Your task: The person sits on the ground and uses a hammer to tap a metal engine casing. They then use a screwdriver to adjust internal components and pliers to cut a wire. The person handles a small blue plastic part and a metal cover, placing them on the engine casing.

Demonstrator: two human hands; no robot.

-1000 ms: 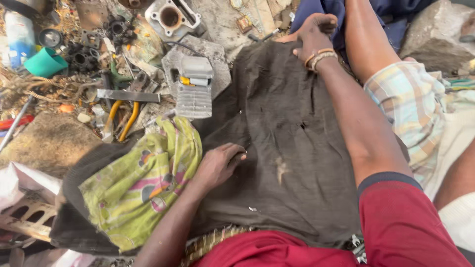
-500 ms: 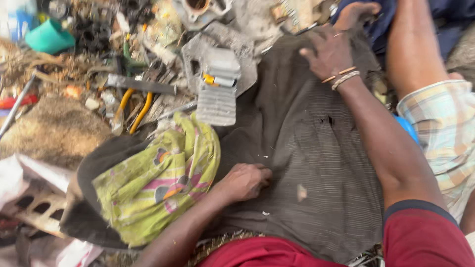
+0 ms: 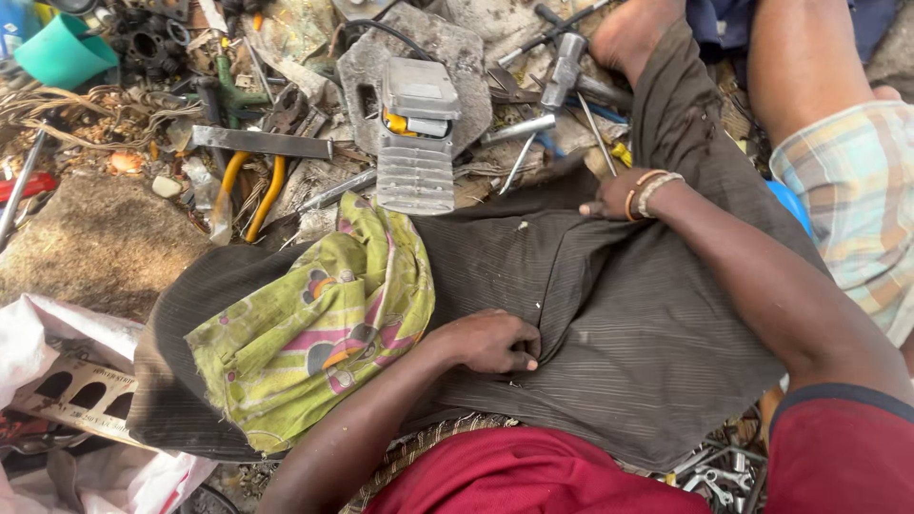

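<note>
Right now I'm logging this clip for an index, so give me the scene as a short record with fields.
setting: ground strewn with tools and metal parts
left hand: left hand closed, its grip bunching the dark striped cloth
right hand: right hand, bracelets at the wrist, pinching the same cloth at its far edge
on the cloth: green patterned fabric lying on its left part
beyond the cloth: grey finned metal part, yellow-handled pliers, teal cup
nearby: another person's leg in checked shorts
</note>
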